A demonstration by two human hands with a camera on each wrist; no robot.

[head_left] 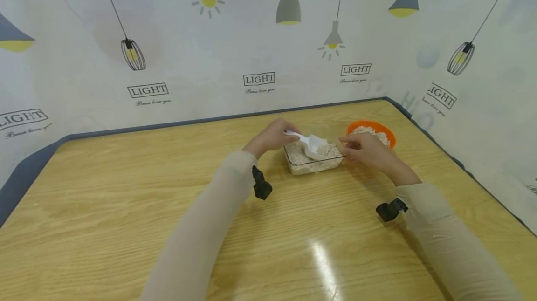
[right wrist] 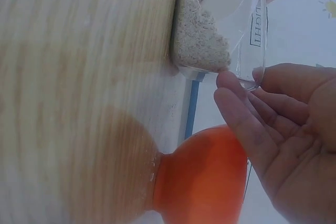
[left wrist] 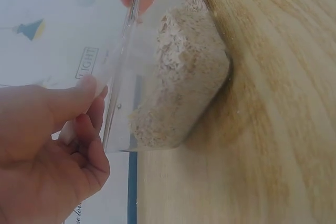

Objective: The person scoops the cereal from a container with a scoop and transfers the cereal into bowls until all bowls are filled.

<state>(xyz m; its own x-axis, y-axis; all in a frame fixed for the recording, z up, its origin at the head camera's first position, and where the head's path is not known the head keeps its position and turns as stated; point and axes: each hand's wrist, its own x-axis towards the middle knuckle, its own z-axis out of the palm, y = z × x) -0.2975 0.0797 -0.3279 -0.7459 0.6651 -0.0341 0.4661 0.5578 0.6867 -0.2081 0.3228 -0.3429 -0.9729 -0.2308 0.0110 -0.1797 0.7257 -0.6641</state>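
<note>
A clear rectangular container [head_left: 315, 167] stands on the table, filled with pale oat-like flakes [left wrist: 181, 61]. My left hand [head_left: 277, 134] pinches the handle of a white scoop [head_left: 313, 145] between thumb and fingers, over the container's left side. The scoop's bowl lies tilted down in the flakes. At the opposite end, my right hand [head_left: 366, 149] holds the container's rim, its thumb at the top edge and fingers against the outer wall. Just behind this hand is an orange bowl [right wrist: 202, 177] heaped with similar flakes; the hand partly hides it in the head view.
The wooden table [head_left: 138, 198] extends to the left and front. Behind and to the right rises a white cloth backdrop [head_left: 201, 49] printed with lamps. A dark blue border [head_left: 189, 121] runs along the table's far edge. Black cameras are strapped to both sleeved wrists.
</note>
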